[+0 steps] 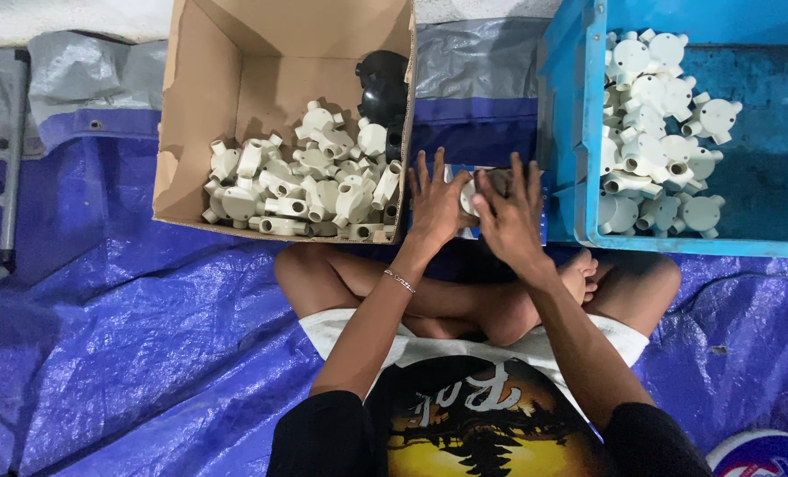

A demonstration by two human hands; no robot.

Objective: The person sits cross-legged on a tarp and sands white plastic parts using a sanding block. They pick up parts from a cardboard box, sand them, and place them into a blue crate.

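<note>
My left hand (434,203) and my right hand (510,215) meet in front of my crossed legs, between a cardboard box and a blue crate. Together they hold one small white plastic conduit junction piece (470,195), mostly hidden by the fingers. The fingers of both hands are spread around it. A thin bracelet (400,281) circles my left wrist.
The cardboard box (186,115) at left holds several cream junction pieces (301,190) and a black plastic part (383,87). The blue crate (575,132) at right holds several white junction pieces (654,132). A blue tarpaulin (129,336) covers the floor. A metal frame (10,177) stands far left.
</note>
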